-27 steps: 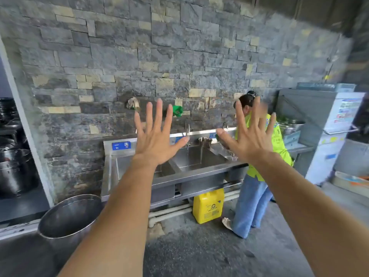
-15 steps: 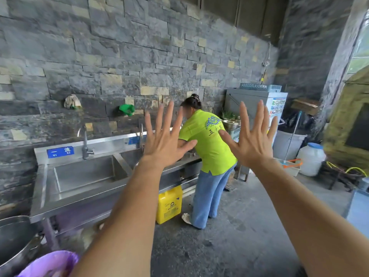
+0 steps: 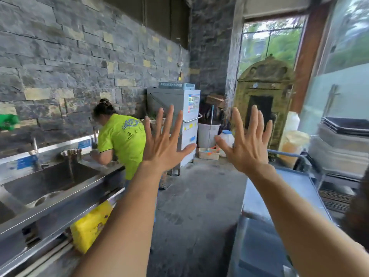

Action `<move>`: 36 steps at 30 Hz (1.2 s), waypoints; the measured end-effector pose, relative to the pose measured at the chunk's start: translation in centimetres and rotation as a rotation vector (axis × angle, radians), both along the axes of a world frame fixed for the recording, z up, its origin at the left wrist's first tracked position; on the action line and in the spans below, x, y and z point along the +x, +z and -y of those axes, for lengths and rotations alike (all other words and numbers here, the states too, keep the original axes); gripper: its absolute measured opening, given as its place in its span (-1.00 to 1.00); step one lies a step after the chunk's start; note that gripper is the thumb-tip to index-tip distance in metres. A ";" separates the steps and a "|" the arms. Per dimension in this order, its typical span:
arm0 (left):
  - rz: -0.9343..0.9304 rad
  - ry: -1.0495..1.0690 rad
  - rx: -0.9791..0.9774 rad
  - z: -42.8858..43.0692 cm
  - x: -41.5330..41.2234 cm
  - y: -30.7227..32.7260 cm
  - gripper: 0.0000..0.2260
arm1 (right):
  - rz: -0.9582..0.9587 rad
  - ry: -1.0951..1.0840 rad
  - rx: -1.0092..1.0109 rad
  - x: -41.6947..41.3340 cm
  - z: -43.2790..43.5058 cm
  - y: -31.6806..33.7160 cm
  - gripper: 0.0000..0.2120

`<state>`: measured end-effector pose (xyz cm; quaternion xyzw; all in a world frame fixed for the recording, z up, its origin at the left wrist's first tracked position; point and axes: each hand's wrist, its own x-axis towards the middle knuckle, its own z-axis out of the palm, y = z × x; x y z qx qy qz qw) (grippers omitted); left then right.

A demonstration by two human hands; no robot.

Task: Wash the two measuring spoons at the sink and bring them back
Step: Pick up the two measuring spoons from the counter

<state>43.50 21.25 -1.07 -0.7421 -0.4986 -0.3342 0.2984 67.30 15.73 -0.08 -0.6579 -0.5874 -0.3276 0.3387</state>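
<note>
Sink (image 3: 60, 184) has slid leftward; both hands, left (image 3: 165, 144) and right (image 3: 247, 144), stay raised, splayed, empty

Single view only, taken from head height and aimed forward and slightly down along both outstretched arms. The left hand (image 3: 166, 143) and right hand (image 3: 246, 145) are framed close, near centre, palms away from the lens. The steel sink (image 3: 50, 182) is seen obliquely at near left, a steel table (image 3: 279, 196) at near right, the stone wall (image 3: 79, 56) farther back. Wide-angle bending is visible at the edges.
</note>
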 end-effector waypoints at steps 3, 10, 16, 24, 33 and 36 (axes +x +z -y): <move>-0.014 -0.093 -0.004 -1.1 5.1 -0.2 -0.13 | -0.003 -0.082 0.014 4.7 1.3 -0.4 -0.15; -0.004 -0.315 -0.055 -2.4 16.3 -0.5 -0.14 | 0.003 -0.283 -0.001 13.7 4.7 -1.0 -0.16; -0.012 -0.528 -0.072 -3.0 25.4 -1.1 -0.15 | 0.046 -0.518 -0.010 20.3 7.8 -1.5 -0.16; -0.032 -0.834 -0.068 -3.2 35.8 -2.1 -0.15 | 0.021 -0.812 -0.041 24.9 12.0 -2.6 -0.17; -0.079 -1.175 -0.099 0.5 45.3 -5.0 -0.14 | -0.064 -1.092 -0.066 26.4 18.3 -4.6 -0.13; -0.085 -1.303 -0.115 3.9 47.5 -6.3 -0.15 | -0.069 -1.179 -0.094 26.2 22.0 -6.2 -0.11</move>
